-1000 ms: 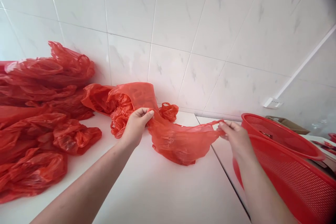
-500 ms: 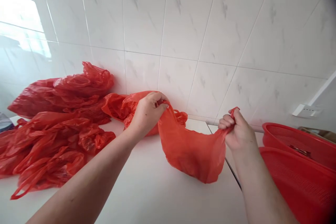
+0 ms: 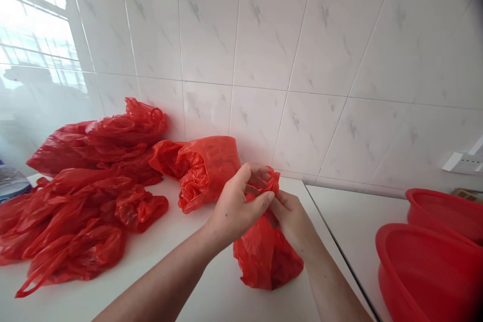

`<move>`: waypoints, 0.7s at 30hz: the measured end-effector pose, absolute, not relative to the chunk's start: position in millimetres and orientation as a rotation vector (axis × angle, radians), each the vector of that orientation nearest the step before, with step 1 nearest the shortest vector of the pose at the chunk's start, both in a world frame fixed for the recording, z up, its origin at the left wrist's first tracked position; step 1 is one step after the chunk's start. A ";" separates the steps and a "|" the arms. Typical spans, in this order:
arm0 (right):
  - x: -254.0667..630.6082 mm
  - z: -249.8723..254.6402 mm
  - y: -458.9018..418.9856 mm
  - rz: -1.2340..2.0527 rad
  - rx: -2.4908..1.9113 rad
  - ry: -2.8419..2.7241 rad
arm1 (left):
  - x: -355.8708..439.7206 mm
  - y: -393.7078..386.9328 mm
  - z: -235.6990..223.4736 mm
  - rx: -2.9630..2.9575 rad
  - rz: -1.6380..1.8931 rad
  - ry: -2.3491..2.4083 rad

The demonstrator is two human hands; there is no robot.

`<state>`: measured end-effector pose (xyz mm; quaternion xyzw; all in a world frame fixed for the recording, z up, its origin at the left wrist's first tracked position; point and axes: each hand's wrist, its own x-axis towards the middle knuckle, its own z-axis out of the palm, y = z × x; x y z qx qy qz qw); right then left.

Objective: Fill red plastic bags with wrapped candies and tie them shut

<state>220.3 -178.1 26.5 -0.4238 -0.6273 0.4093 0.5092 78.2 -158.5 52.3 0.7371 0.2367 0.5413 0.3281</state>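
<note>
A red plastic bag (image 3: 260,256) hangs from my two hands over the white table, its top gathered into a bunch. My left hand (image 3: 241,204) pinches the bunched top between thumb and fingers. Right beside it, my right hand (image 3: 292,216) is closed around the same gathered part; its fingertips are partly hidden behind the left hand. Just left of my hands, a red bag stuffed with crumpled bags (image 3: 222,161) lies on its side against the wall.
A loose pile of red plastic bags (image 3: 83,221) spreads over the table's left side, with a full red bag (image 3: 101,136) behind it. Two red plastic baskets (image 3: 396,241) stand at the right, past a seam in the tabletop. A tiled wall (image 3: 264,60) closes off the back.
My hands have come together from apart, the right one moving left. The bag stretched between them now hangs gathered below. The view has shifted slightly.
</note>
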 end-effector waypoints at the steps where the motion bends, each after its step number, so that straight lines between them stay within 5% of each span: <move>1: 221.7 23.3 -174.7 0.981 -1.033 -1.467 | 77.8 -157.9 44.9 2.041 1.511 0.665; 9: 232.9 17.9 -168.1 0.992 -1.123 -1.380 | 75.3 -139.8 3.6 2.513 1.394 0.750; 15: 251.2 28.0 -175.8 1.134 -0.997 -1.767 | 66.0 -134.9 -8.8 1.993 1.484 0.922; 21: 241.6 25.1 -177.2 1.054 -1.086 -1.842 | 60.8 -139.0 -20.8 1.437 1.179 0.690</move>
